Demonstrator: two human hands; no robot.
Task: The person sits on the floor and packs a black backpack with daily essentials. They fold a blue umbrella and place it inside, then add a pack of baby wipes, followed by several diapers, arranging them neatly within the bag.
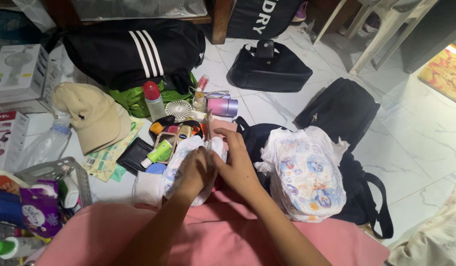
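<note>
In the head view, both hands close on one folded white diaper [188,162] just left of the diaper stack [304,172]: the left hand [196,172] wraps it from above, and the right hand [237,165] pinches its right edge. Its long axis runs toward the pink lap. Toiletries [173,138] crowd just beyond; a tan cap [92,116] lies farther left.

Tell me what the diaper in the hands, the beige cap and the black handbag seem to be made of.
Diaper, gripped by left hand and right hand: soft, matte non-woven sheet, crinkled, with a printed pattern.
Beige cap: matte woven cloth, probably cotton; visible seams.
Black handbag: smooth with a slight sheen, likely faux leather or nylon; can't tell which.
</note>
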